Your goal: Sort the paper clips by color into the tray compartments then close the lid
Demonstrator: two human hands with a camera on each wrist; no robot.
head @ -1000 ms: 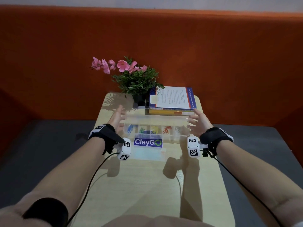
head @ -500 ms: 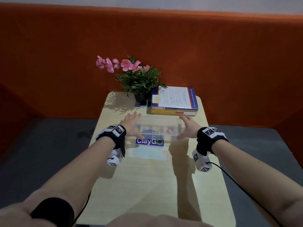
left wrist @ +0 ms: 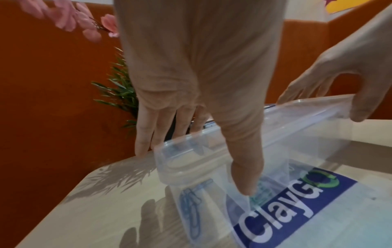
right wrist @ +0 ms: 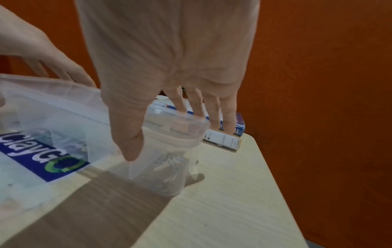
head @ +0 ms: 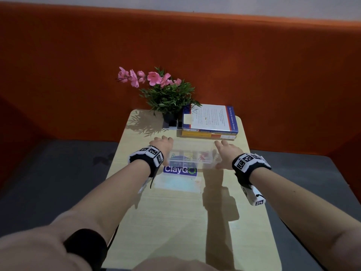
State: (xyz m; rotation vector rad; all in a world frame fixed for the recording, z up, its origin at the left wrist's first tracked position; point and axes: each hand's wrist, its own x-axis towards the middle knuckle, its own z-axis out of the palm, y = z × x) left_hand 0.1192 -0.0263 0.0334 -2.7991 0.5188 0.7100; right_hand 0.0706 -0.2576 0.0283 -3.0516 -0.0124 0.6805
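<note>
Fingers [left wrist: 146,134] of our left hand [head: 161,146] lie straight behind the far left corner of the lid [head: 192,148], thumb laid over its top; neither hand clenches. Our right hand [head: 226,153] mirrors this at the right end, fingers [right wrist: 212,109] straight past the rim, thumb on top. Item: clear tray [left wrist: 191,193], on the desk [head: 175,222] over a ClayGo label [head: 179,170], long axis running left to right, one hand at each end, equally near. We judge the lid is almost down and a downward press finishes it. Left wrist view shows blue paper clips [left wrist: 191,201] in the end compartment; right wrist view shows pale ones [right wrist: 167,167]; head view blurs both.
</note>
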